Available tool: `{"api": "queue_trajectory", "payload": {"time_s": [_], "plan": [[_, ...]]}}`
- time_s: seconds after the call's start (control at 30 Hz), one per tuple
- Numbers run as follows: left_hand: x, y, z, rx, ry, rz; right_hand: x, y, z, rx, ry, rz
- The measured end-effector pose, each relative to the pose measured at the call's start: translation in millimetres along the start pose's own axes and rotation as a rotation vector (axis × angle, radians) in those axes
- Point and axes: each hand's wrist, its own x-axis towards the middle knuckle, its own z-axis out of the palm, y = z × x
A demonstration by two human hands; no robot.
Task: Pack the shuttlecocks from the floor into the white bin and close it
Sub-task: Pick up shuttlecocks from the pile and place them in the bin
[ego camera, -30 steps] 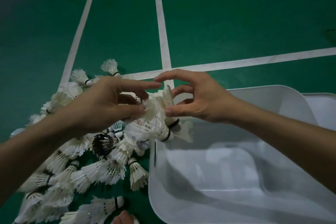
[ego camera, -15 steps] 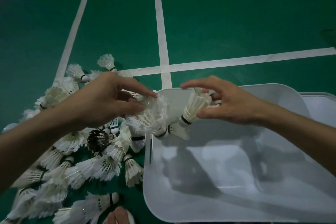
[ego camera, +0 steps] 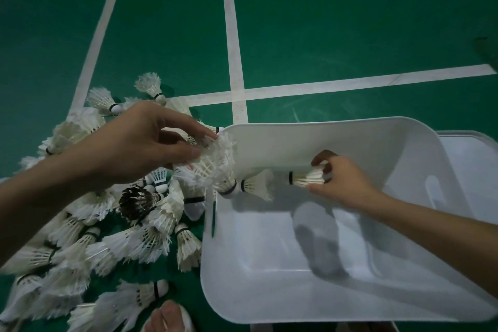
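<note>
A heap of white feather shuttlecocks (ego camera: pixel 107 237) lies on the green floor at the left. The white bin (ego camera: pixel 269 291) stands open at the right. My left hand (ego camera: pixel 140 145) pinches a stack of shuttlecocks (ego camera: pixel 215 164) by the feathers, over the bin's left rim. A single shuttlecock (ego camera: pixel 257 185) lies just inside the bin beside that stack. My right hand (ego camera: pixel 342 182) is down inside the bin and grips one shuttlecock (ego camera: pixel 307 178) by its feathers, cork pointing left.
The bin's white lid (ego camera: pixel 474 164) lies on the floor behind the bin at the right. One dark-feathered shuttlecock (ego camera: pixel 137 201) sits in the heap. White court lines (ego camera: pixel 234 62) cross the floor. My toes (ego camera: pixel 168 318) show at the bottom edge.
My right hand pulled one shuttlecock off the stack, carried it right and lowered it into the bin. My left hand stayed with the stack at the rim.
</note>
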Motion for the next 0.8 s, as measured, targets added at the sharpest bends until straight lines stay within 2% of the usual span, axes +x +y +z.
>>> {"api": "queue_trajectory", "payload": {"time_s": [0.17, 0.43, 0.8], "plan": [[2, 2, 1, -0.001, 0.025, -0.014, 7, -11, 21, -0.058, -0.074, -0.015], [4, 0, -2, 0.029, 0.017, -0.002, 14, -24, 32, 0.043, -0.199, -0.073], [6, 3, -1, 0.042, 0.011, -0.015, 24, -23, 46, 0.045, -0.177, -0.135]]}}
